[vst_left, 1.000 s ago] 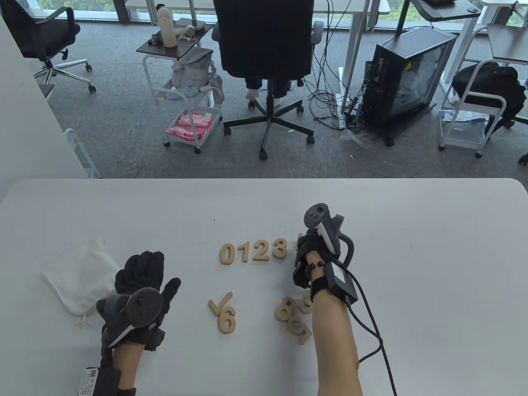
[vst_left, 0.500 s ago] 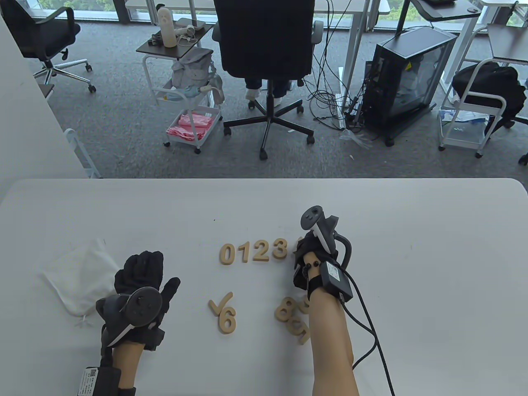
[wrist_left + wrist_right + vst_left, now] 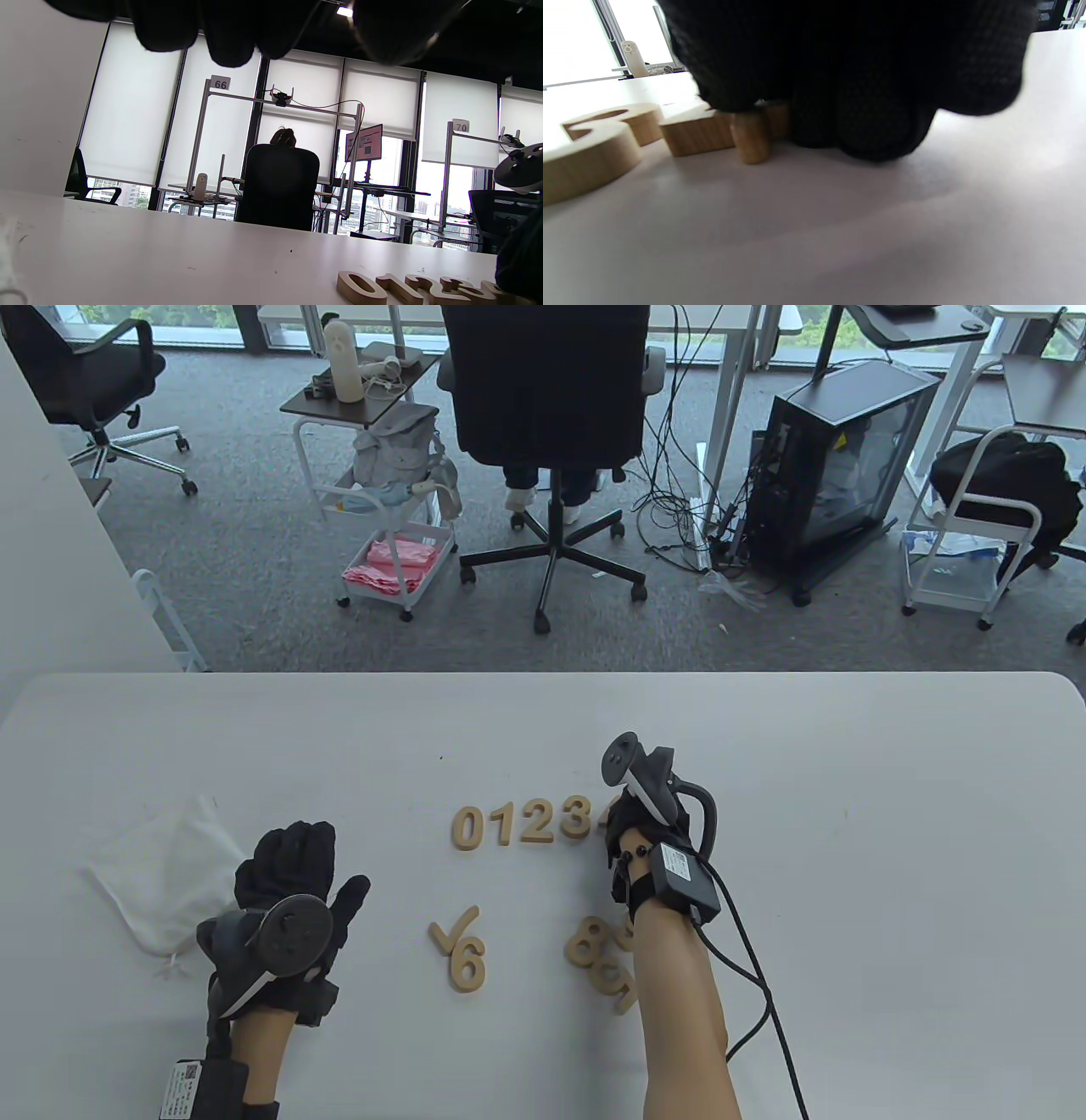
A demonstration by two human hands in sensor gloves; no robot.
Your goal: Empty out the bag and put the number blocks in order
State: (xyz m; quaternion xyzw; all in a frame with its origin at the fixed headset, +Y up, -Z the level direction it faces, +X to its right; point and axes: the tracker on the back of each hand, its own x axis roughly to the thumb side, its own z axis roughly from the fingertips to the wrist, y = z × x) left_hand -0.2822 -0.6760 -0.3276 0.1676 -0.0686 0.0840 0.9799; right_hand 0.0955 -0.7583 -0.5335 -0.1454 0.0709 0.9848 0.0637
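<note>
The 4 block (image 3: 746, 131) lies at the right end of the row 0123 (image 3: 522, 823), just beside the 3, with the right hand (image 3: 632, 836) curled down over it, fingers (image 3: 865, 127) pinching it against the desk (image 3: 848, 780). It looks like thick cut wood: light, stiff and smooth-sided, best gripped across its edges. At 6 o'clock from the row lie the loose blocks (image 3: 462, 959). At 9 o'clock, the limp white bag (image 3: 157, 874). The left hand (image 3: 293, 891) rests relaxed, holding nothing. Beyond lies an office.

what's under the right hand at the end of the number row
A light wooden number four block, lying on the white table right after the wooden three. The black-gloved right hand covers most of it, so the grip itself is hidden.
</note>
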